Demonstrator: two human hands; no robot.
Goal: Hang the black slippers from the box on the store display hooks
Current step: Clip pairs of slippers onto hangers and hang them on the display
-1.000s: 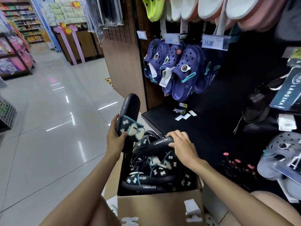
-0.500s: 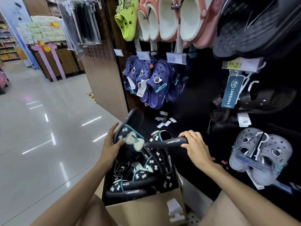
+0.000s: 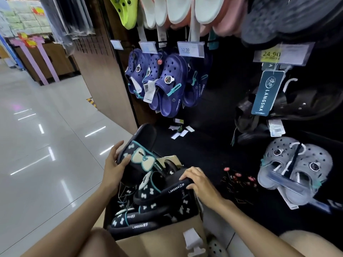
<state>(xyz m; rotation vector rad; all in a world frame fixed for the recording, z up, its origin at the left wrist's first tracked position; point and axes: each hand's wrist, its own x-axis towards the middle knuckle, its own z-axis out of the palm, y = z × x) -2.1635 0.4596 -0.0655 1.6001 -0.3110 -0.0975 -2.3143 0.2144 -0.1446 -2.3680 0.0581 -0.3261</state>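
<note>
Right hand (image 3: 199, 183) covers second slipper's (image 3: 163, 190) heel.

We see one head-worn wide-angle view, looking forward and down, close over the box (image 3: 159, 243) and both hands, with the display wall (image 3: 222, 101) just ahead.

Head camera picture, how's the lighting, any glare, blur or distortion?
Head view: ceiling lights streak as glare across the glossy floor; the black display wall is dim, so dark slippers there lose detail; grey clogs at the top right are smeared; wide-angle bending tilts the wooden panel.
</note>
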